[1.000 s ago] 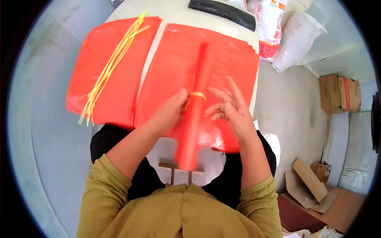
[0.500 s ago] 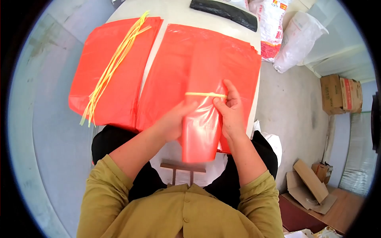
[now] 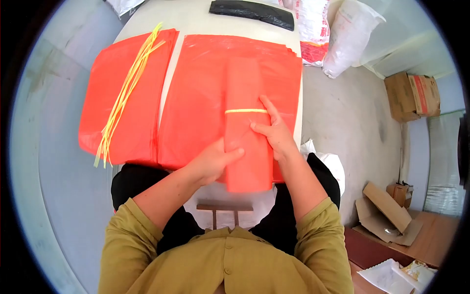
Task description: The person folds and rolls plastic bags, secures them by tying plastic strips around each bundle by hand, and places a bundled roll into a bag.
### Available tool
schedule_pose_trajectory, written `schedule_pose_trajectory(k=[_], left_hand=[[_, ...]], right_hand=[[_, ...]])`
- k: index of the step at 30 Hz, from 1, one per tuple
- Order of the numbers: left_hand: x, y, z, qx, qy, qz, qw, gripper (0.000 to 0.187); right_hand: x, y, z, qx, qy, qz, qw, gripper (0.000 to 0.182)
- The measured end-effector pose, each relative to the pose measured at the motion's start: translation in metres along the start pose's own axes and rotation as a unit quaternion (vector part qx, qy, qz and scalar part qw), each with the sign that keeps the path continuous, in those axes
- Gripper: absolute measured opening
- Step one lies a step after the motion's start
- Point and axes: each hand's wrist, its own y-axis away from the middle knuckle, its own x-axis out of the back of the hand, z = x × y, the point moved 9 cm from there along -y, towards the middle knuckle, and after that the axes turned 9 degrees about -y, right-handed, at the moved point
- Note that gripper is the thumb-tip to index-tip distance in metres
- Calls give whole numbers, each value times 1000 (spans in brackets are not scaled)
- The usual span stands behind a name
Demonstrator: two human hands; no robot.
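A long folded bundle of red plastic bags (image 3: 248, 166) lies between my hands, over the near edge of a flat stack of red plastic bags (image 3: 200, 83). A yellow tie (image 3: 240, 110) runs across the bundle's upper half. My left hand (image 3: 215, 159) grips its left edge low down, thumb on top. Around the right edge, just below the tie, my right hand (image 3: 278, 131) holds it with the thumb on top and the index finger stretched upward. To the left, loose yellow ties (image 3: 128, 93) lie on another stack of red bags (image 3: 100, 93).
A black plastic roll (image 3: 252, 12) lies at the far side of the pale table (image 3: 191, 22). White sacks (image 3: 350, 36) stand beyond its right corner. Cardboard boxes (image 3: 411, 98) are at the right, with opened cardboard (image 3: 387, 215) on a brown surface lower down.
The bundle's glossy face with a twist in the tie has given way to a duller face with a plain band. My left hand, blurred before, now grips the left edge.
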Motion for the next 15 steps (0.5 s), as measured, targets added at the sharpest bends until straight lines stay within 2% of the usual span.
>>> schedule_pose_trajectory(k=[3, 5, 7, 9, 12, 13, 15], left_hand=[[17, -2, -5, 45, -42, 95, 994, 55], [33, 0, 28, -87, -263, 167, 946, 59], [29, 2, 54, -230, -450, 203, 839, 62], [19, 1, 65, -283, -657, 206, 668, 72], [18, -13, 54, -165, -788, 199, 559, 74], [18, -14, 50, -167, -794, 195, 551, 75], [20, -19, 40, -168, -807, 188, 533, 77]], right_hand=[[23, -1, -23, -6, -29, -4, 1000, 84], [44, 0, -48, 20, -86, -2, 996, 84], [65, 21, -91, 66, -116, 8, 991, 84], [84, 59, -123, 108, -115, 41, 987, 85], [128, 121, -146, 198, -146, 58, 968, 90], [145, 145, -147, 231, -162, 57, 958, 92], [198, 195, -133, 278, -148, 118, 942, 95]])
